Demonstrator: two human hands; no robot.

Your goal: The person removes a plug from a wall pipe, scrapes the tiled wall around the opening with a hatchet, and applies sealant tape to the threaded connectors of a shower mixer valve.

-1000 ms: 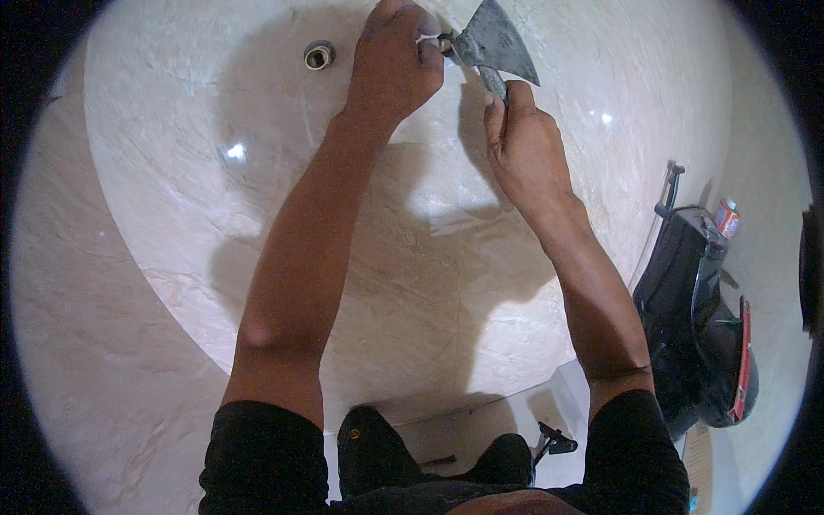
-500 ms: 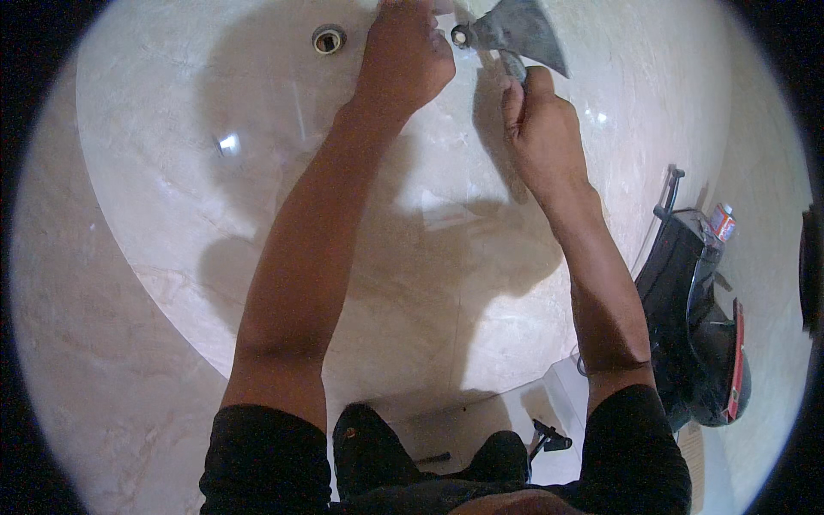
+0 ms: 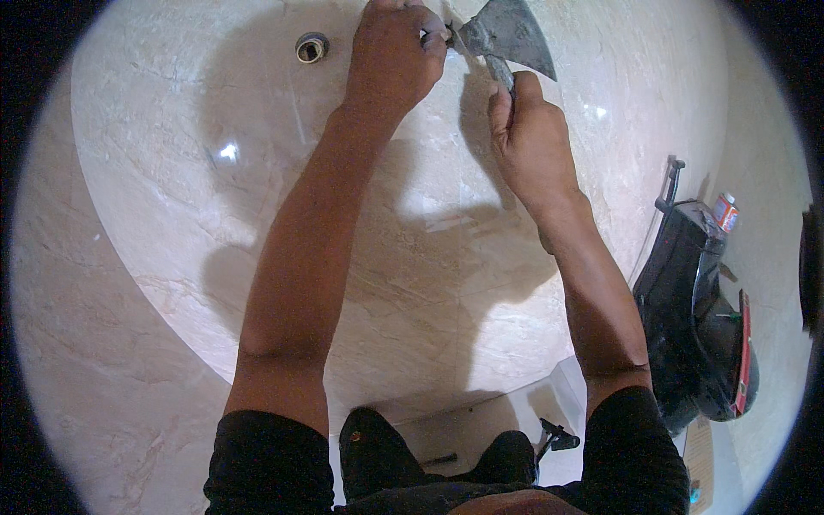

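Note:
My right hand is wrapped round the handle of a hatchet, whose wide grey blade fans out to the right at the top of the view. The hatchet's narrow back end points toward my left hand. That hand is closed, its dusty fingertips pinched beside a small dark-rimmed fitting in the marbled tile surface. What the fingers hold, if anything, is hidden. Left of this hand, a round pipe outlet with a pale rim sits in the same tile surface.
On the right stands a bulky glossy black object with a red bar along it. A small red-and-white container rests at its top. Near my legs are a black-handled item and a short dark item.
The hatchet and both hands have shifted slightly left in the view. My left fingertips now lie closer to the small fitting. My right hand keeps its grip on the handle.

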